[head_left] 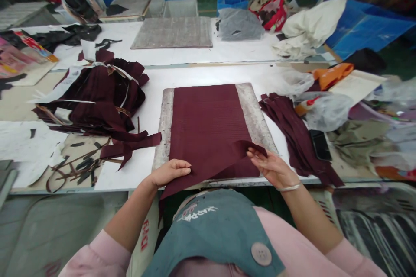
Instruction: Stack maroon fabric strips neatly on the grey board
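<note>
The maroon cloth (208, 125) lies flat on the grey board (255, 112), its long axis running from 12 to 6 o'clock toward you. Your right hand (274, 168) pinches the folded-up corner at 4 o'clock; your left hand (170, 172), fingers curled together, presses the near edge at 7 o'clock.

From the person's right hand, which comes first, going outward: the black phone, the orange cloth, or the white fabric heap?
Measured from the right hand in the head view:
1. Black phone, just to its right on the table.
2. Orange cloth, farther back on the right.
3. White fabric heap, at the far right of the back table.
</note>
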### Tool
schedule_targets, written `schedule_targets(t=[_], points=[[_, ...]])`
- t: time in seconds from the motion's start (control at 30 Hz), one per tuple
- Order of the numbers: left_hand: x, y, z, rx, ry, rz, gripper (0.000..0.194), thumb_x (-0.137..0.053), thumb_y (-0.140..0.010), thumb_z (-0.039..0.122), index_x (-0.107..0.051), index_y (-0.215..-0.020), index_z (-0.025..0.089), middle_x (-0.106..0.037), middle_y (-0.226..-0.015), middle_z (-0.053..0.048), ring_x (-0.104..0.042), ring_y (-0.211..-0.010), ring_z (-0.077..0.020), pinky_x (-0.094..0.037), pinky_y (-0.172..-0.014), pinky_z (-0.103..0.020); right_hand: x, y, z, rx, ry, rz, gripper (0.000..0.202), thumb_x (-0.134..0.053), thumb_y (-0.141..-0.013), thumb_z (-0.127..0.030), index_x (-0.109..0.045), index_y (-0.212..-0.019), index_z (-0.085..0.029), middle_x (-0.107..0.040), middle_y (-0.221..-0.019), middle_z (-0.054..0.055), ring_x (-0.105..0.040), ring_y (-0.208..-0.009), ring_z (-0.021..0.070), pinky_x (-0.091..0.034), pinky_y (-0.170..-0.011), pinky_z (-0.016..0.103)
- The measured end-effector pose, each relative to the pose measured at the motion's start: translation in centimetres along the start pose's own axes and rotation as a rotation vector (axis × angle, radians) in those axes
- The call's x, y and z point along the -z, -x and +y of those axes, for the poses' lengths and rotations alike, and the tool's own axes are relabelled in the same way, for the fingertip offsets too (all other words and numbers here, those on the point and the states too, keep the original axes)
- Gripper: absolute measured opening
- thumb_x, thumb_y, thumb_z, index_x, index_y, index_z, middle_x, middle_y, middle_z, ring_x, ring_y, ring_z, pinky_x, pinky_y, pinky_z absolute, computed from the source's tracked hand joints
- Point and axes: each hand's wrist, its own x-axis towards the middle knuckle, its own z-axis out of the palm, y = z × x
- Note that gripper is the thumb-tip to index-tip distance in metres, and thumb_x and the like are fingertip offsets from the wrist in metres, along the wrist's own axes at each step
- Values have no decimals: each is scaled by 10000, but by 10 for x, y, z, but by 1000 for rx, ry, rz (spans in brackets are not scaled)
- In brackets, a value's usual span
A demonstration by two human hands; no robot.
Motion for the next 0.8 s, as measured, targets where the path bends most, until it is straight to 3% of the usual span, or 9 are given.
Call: schedule_targets(t=[0.1,0.2,0.27,0.33,0.43,0.6,0.8], points=[[1,-1,0,73,-15,-90,317,-732,-660,360,-673,-881,140,-703,-802,-29,-594,-630,-109,-439,-600,-205,10,-2,13,-37,168,229,469,-825,-539,-248,-668,-978,-191,-691,-859,36,-658,-805,159,-549,-689,221],[12,-2,-7,145,-48,-162,369,-788,-572,309,-679,-879,135,-709,-814,-37,-606,-644,-130,-453,-611,-223,30,-7,23,-11,363,448,368,-790,-587,-422,-677,-798,-143,-586,-547,-23,-529,-452,76,-443,-400,164],[24,-2,-16,185,-92,-171,331,-794,-553,289,-690,-827,136,-708,-785,-28,-597,-630,-126,-450,-604,-221,46,-8,26,35,444,547,387,-767,-606,-465,-682,-797,-140,-551,-507,-39,-489,-428,63,-419,-379,154],[38,-1,-27,234,-143,-156,276,-789,-556,288,-696,-767,135,-698,-731,-17,-575,-595,-113,-434,-575,-212,61,-8,28,66,442,634,424,-786,-580,-454,-689,-850,-141,-623,-615,-11,-561,-531,92,-488,-455,170],[55,2,-42,265,-174,-96,234,-783,-559,295,-694,-701,132,-678,-673,-10,-550,-577,-102,-419,-576,-208,79,-7,34,56,316,671,431,-825,-520,-393,-683,-836,-138,-683,-811,43,-621,-671,146,-551,-541,218],[69,10,-56,218,-96,48,288,-770,-579,334,-685,-763,129,-669,-712,-20,-549,-610,-104,-415,-608,-221,93,-6,47,-68,235,685,356,-849,-462,-305,-649,-709,-146,-649,-629,9,-570,-495,115,-529,-452,195],[73,11,-61,214,-42,176,343,-757,-584,382,-646,-787,129,-618,-630,5,-480,-510,-75,-355,-511,-207,100,-6,57,-121,251,643,373,-845,-477,-305,-665,-762,-146,-659,-640,-1,-592,-517,106,-538,-483,167]])
